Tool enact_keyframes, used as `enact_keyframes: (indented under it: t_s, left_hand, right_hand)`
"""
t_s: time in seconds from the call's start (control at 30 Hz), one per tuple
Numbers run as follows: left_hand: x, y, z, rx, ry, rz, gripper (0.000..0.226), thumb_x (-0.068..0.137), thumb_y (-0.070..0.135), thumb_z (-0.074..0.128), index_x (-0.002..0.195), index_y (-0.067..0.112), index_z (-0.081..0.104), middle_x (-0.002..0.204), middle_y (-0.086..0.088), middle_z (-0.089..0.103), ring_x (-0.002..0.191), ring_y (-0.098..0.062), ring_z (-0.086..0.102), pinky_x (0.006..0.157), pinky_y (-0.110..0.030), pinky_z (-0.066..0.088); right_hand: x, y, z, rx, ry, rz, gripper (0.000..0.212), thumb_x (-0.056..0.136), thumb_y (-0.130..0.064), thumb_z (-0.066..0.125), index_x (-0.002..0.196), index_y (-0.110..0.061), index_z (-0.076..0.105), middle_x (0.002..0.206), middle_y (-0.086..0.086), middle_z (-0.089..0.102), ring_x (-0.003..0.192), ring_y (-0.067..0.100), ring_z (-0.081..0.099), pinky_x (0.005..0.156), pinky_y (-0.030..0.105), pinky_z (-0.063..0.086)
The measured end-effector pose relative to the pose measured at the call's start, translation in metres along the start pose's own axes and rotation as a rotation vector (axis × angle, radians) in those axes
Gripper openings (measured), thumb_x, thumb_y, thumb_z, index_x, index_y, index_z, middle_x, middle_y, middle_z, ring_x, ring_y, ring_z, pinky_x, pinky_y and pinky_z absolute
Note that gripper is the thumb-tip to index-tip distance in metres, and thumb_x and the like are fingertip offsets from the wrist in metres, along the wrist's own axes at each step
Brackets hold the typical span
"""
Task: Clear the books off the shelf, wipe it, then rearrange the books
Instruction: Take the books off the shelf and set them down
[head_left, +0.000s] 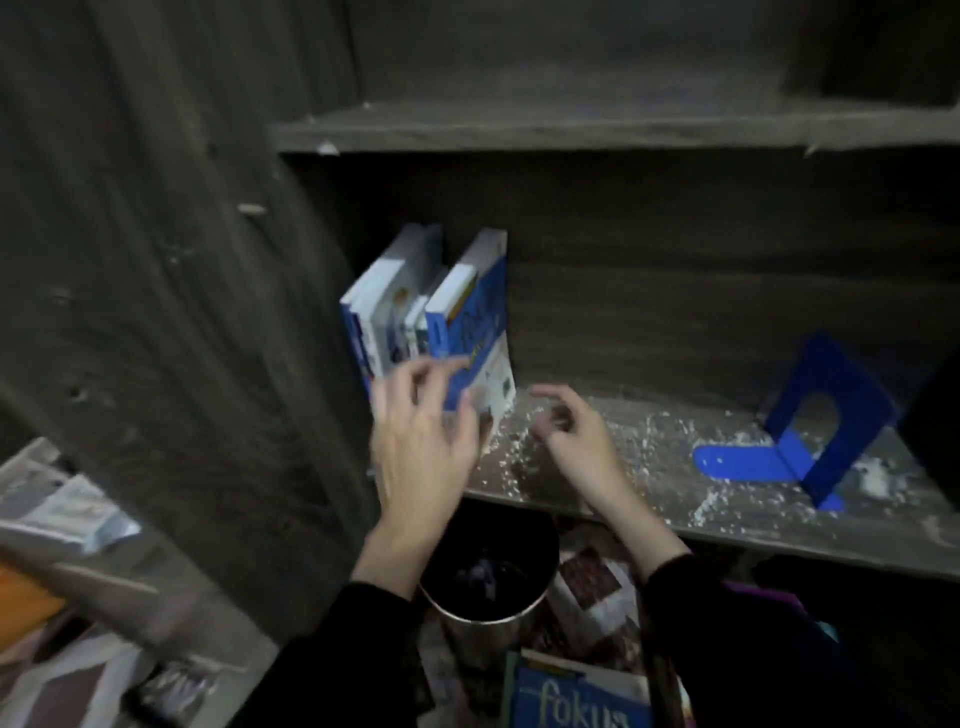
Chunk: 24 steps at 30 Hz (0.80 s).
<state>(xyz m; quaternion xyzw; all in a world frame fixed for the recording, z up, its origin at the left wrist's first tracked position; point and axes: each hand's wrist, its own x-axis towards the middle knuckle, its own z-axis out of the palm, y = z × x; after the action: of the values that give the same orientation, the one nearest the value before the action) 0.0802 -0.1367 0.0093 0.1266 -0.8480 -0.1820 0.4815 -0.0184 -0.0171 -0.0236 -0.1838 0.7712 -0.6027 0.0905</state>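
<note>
A few blue and white books (415, 312) stand upright at the left end of a dark wooden shelf (675, 525), leaning against its side wall. My left hand (421, 441) is at their lower front edges with fingers spread, touching them. My right hand (576, 436) hovers just right of the books over the shelf board with fingers loosely curled and holding nothing. The shelf board is strewn with white crumbs and dust. A blue metal bookend (800, 431) stands at the right end of the shelf.
A round dark bin (488, 571) sits below the shelf edge between my arms. A blue book (576, 696) lies on a pile near the bottom. More books and papers (67, 514) lie at the left. An upper shelf (571, 130) runs above.
</note>
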Motion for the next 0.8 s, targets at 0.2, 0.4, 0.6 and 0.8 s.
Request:
enact_keyframes:
  t_s: [0.2,0.4,0.6,0.8]
  left_hand:
    - [0.044,-0.016,-0.019,0.082,0.156,0.032,0.043,0.08,0.003,0.047,0.121,0.006,0.06,0.117,-0.015,0.055,0.108,-0.024,0.04,0.098,-0.019,0.029]
    - [0.041,-0.021,-0.017,0.136,0.033,0.083,0.054,0.079,0.008,0.036,0.129,0.006,0.056,0.129,-0.009,0.057,0.123,-0.024,0.041,0.108,-0.035,0.034]
    - [0.042,-0.026,-0.008,0.2,-0.033,0.077,0.055,0.081,0.005,0.043,0.136,0.007,0.05,0.135,-0.009,0.055,0.134,-0.025,0.036,0.112,-0.037,0.025]
    - [0.042,-0.024,-0.007,0.266,-0.071,0.066,0.056,0.079,0.007,0.05,0.134,0.007,0.05,0.141,-0.014,0.049,0.142,-0.031,0.025,0.119,-0.044,0.001]
  right_hand:
    - [0.023,-0.071,0.038,-0.306,-0.11,-0.382,0.099,0.082,-0.044,0.071,0.144,-0.053,-0.004,0.141,0.004,0.032,0.115,0.018,0.048,0.087,0.033,0.042]
    - [0.039,-0.077,0.054,-0.499,-0.032,-0.421,0.075,0.085,-0.044,0.066,0.14,-0.054,0.017,0.144,0.011,0.035,0.117,0.034,0.052,0.095,0.052,0.045]
    - [0.032,-0.071,0.035,-0.338,-0.026,-0.435,0.072,0.085,-0.022,0.07,0.139,-0.043,0.029,0.113,-0.002,0.06,0.081,0.005,0.06,0.08,0.036,0.051]
    - [0.02,-0.059,0.014,-0.143,0.006,-0.33,0.076,0.089,-0.005,0.061,0.146,-0.038,0.024,0.068,0.008,0.056,0.054,0.014,0.05,0.05,0.016,0.04]
